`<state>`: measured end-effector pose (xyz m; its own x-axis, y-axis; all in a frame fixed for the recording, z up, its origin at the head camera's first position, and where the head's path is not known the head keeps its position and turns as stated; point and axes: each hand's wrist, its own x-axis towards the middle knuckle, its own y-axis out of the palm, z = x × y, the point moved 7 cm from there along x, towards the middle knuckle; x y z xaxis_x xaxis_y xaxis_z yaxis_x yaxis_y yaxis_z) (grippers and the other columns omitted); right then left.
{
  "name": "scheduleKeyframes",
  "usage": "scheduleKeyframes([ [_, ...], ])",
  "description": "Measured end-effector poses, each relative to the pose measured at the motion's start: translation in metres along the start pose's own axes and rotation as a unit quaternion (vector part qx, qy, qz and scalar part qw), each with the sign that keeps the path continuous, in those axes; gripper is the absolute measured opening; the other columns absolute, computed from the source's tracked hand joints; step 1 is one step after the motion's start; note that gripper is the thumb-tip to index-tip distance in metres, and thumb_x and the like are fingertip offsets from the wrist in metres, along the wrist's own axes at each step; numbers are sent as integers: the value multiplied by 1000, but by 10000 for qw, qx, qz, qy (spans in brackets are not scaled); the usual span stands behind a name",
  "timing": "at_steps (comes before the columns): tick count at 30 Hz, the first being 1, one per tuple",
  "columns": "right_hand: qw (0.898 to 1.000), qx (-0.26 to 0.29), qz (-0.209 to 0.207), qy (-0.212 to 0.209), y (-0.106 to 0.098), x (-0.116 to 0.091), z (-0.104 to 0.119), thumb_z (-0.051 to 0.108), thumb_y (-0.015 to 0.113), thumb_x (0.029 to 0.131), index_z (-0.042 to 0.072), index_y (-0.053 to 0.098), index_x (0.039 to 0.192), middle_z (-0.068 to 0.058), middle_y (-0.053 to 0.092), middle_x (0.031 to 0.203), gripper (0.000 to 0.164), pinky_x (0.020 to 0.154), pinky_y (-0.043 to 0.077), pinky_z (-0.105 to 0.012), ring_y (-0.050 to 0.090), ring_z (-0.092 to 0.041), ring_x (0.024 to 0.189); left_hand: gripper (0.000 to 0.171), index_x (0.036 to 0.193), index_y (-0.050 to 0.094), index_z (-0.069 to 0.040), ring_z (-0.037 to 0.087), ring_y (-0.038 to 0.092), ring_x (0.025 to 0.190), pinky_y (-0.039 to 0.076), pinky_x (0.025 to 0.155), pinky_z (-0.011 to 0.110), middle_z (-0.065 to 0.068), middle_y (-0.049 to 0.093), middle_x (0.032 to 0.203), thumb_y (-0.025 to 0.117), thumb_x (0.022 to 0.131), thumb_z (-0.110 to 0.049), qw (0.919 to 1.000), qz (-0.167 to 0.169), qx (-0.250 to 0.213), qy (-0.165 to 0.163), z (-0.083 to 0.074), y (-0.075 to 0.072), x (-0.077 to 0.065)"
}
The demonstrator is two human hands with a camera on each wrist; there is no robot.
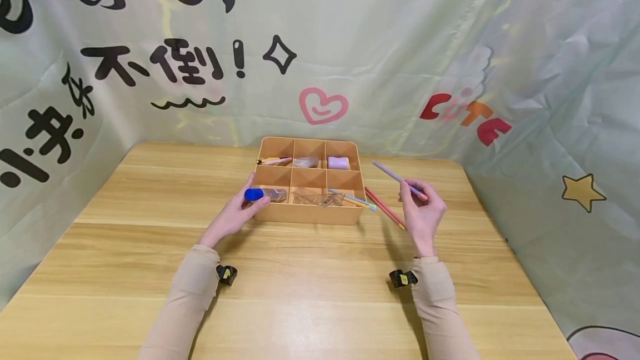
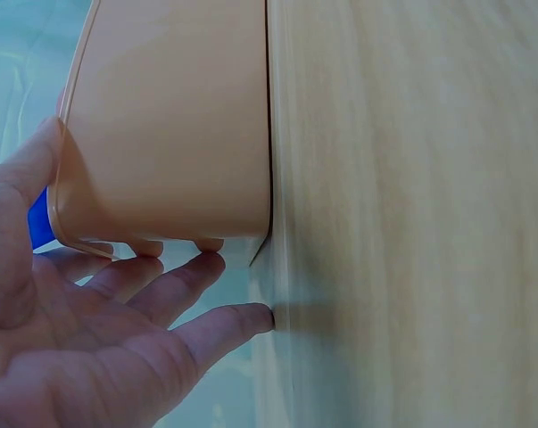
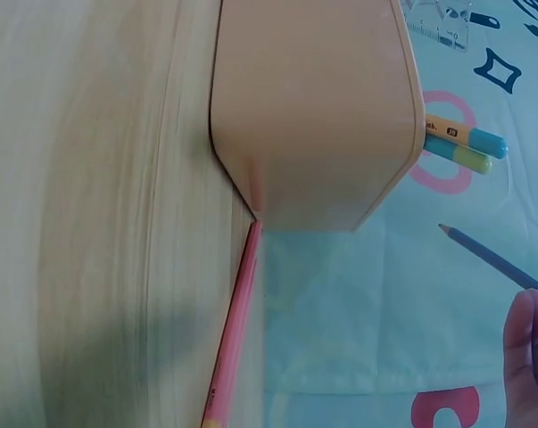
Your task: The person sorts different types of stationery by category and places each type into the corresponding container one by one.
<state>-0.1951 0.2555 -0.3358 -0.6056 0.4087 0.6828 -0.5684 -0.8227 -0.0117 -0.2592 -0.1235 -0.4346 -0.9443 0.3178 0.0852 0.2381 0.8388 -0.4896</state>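
A tan compartment box [image 1: 307,214] stands on the table. My left hand [image 1: 232,213] holds its near left corner, thumb over the front rim and fingers along the side wall [image 2: 166,116]. A blue-capped clear bottle [image 1: 274,195] lies in the front left compartment beside that thumb. To the right of the box, my right hand [image 1: 424,210] pinches a purple pencil [image 1: 392,173] above the table, its sharpened tip [image 3: 445,228] pointing toward the back. Two pencils [image 1: 357,200] stick out over the box's front right. Red pencils [image 1: 384,208] lie on the table beside the box.
Pencils [image 1: 274,161], a clear item [image 1: 306,161] and a purple spool-like roll [image 1: 338,163] sit in the back compartments. A clear packet [image 1: 312,197] lies front middle. A printed cloth [image 1: 390,71] hangs behind and at the sides of the table [image 1: 300,293].
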Motion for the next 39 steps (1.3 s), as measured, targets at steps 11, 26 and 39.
scheduleKeyframes([
  [11,9964,835,143,85,4,-1,-5,-14,64,83,-25,61,87,-36,57,69,12,52,55,-15,60,-4,54,85,155,-2,-16,40,40,128,32,108,53,34,37,143,54,96,-41,9998,63,-182,23,-1,1,1],
  [26,9934,1124,-156,-169,0,2,6,-17,63,81,-27,60,86,-17,62,65,11,52,54,-14,60,-10,52,85,155,-1,-14,41,40,128,31,109,54,34,37,142,54,96,-40,9999,29,-131,16,0,1,2],
  [39,9878,1525,-227,-217,-1,3,12,-18,61,83,-28,59,86,-19,62,62,11,52,54,-14,59,-15,51,85,155,-2,-16,39,42,127,31,109,53,33,40,141,54,96,-40,9999,34,-136,52,-3,0,0],
])
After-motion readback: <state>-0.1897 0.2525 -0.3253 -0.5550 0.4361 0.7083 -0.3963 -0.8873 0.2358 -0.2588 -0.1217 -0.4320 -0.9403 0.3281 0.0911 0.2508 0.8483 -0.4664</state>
